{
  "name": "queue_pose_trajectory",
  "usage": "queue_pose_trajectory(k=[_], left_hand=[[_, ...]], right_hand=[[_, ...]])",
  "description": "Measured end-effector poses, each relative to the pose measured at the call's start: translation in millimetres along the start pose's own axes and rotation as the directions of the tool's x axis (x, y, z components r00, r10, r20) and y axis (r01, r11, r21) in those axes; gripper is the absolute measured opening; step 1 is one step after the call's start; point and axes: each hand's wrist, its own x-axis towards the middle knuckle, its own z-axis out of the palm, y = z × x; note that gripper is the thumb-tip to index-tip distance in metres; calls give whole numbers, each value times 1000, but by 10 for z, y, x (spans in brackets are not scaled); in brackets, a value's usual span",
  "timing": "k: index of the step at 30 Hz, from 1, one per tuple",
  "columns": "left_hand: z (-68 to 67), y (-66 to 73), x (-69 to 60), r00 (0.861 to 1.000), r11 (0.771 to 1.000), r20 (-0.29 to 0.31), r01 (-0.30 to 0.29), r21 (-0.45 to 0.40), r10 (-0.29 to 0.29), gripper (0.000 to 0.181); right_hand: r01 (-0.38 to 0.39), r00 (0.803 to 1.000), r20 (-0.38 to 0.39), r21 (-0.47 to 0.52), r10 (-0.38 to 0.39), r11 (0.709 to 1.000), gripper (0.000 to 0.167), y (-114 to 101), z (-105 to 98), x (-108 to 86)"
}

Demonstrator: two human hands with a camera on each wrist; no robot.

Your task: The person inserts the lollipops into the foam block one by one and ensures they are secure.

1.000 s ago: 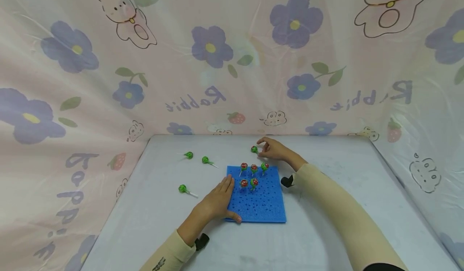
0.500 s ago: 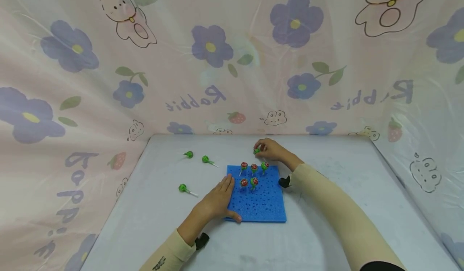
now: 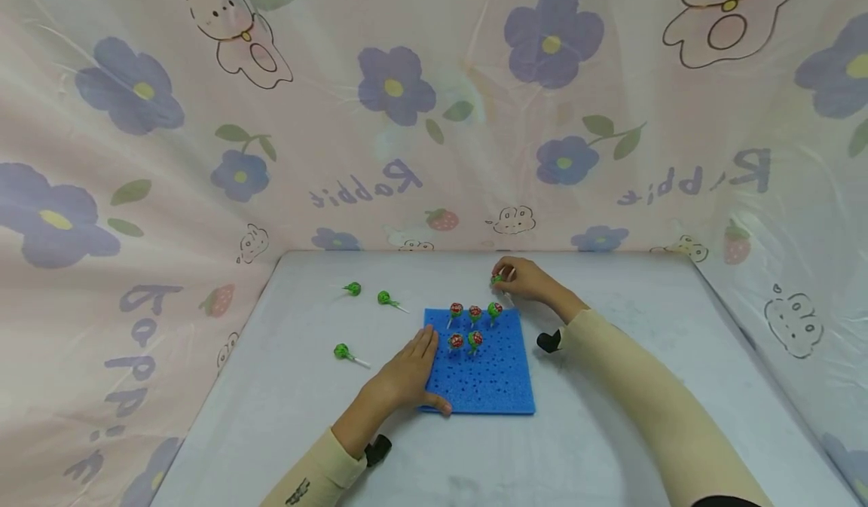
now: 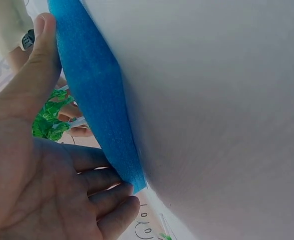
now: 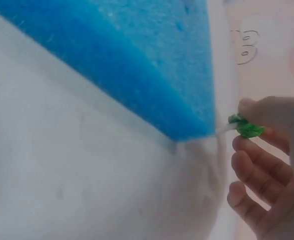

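My right hand (image 3: pixel 525 279) pinches a green-wrapped lollipop (image 5: pixel 249 129) between thumb and fingers, just beyond the back right corner of a blue foam board (image 3: pixel 481 386). Its white stick points toward the board in the right wrist view. Several red-and-green lollipops (image 3: pixel 475 339) stand upright in the board's holes, in two rows near the back. Along the board's left edge rests my left hand (image 3: pixel 409 375), fingers straight and thumb spread over the front corner. In the left wrist view the palm and fingers (image 4: pixel 111 200) lie against the foam's side.
On the white table (image 3: pixel 271 432), left of the board, lie three loose lollipops: one at the back (image 3: pixel 353 288), another lollipop (image 3: pixel 385 298) closer to the board, and a lollipop (image 3: pixel 342 351) nearer the front. A patterned curtain (image 3: pixel 434 153) rises behind the table.
The right hand has closed its fingers on the loose lollipop at the back and shifted it slightly to the right, off its spot. The left hand has stayed on the board.
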Motion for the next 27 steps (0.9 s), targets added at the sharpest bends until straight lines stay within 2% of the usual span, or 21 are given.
queue_pose_trajectory(k=[14,27], left_hand=[[6,-6,11,1000,1000,0,-1,4,1,130],[-35,12,-7,1000,1000,3,-4,-2,4,129]], right_hand=[[94,989,-115,27,-90,995,21,77,-173,-266],[154,975,-168,26,-148,988,30,13,-229,-583]])
